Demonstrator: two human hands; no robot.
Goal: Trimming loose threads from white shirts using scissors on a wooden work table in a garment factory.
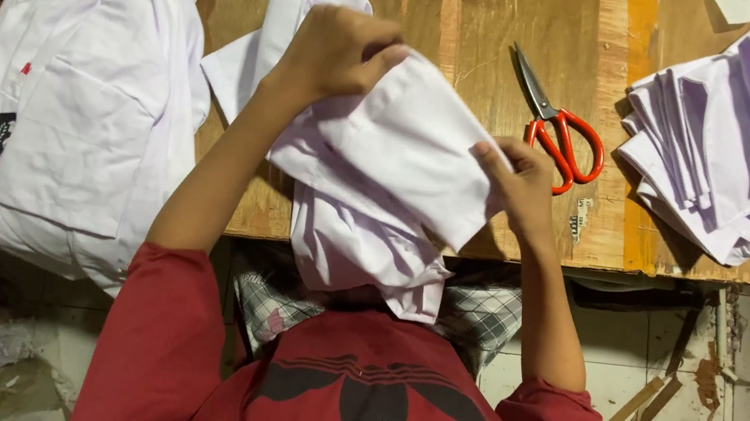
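Both hands, left (333, 51) and right (518, 186), had a clenched grip on a folded white cotton shirt piece (396, 160) above the wooden surface (473, 50), near red-handled scissors (559, 133).

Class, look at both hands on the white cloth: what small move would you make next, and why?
Probably lay the white garment flat on the table: the left hand and right hand hold it raised, and its lower part hangs over the edge.

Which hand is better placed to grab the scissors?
Probably the right hand: it pinches the white cloth right beside the red scissors. The left hand grips the cloth farther away.
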